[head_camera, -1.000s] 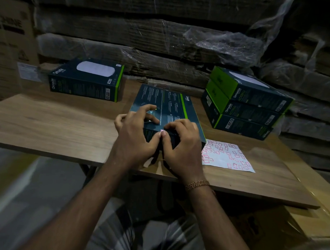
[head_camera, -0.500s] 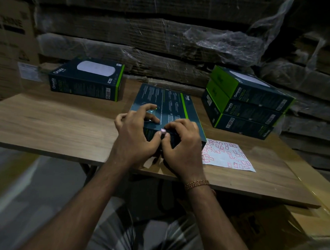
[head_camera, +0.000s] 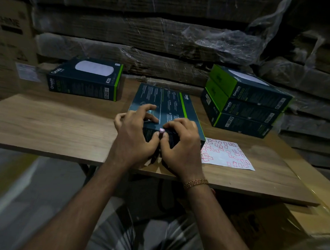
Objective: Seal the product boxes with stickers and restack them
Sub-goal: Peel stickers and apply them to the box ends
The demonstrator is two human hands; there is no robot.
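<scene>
A dark product box [head_camera: 165,103] with a green stripe lies flat in the middle of the wooden table [head_camera: 53,129], its near end under my hands. My left hand [head_camera: 134,134] rests on the box's near left corner, fingers spread on top. My right hand [head_camera: 180,143] grips the near end. Both thumbs press a small pink-edged sticker [head_camera: 161,130] at the box's near top edge. A white sticker sheet [head_camera: 226,155] with several red-outlined stickers lies just right of my right hand.
A stack of three matching boxes [head_camera: 244,102] stands at the table's back right. One single box [head_camera: 85,79] lies at the back left. Wrapped cardboard bundles [head_camera: 146,33] wall off the rear. Cartons [head_camera: 260,223] sit under the table's right end.
My thumbs have closed in on the sticker at the box's near edge. The box and both hands otherwise stay in place.
</scene>
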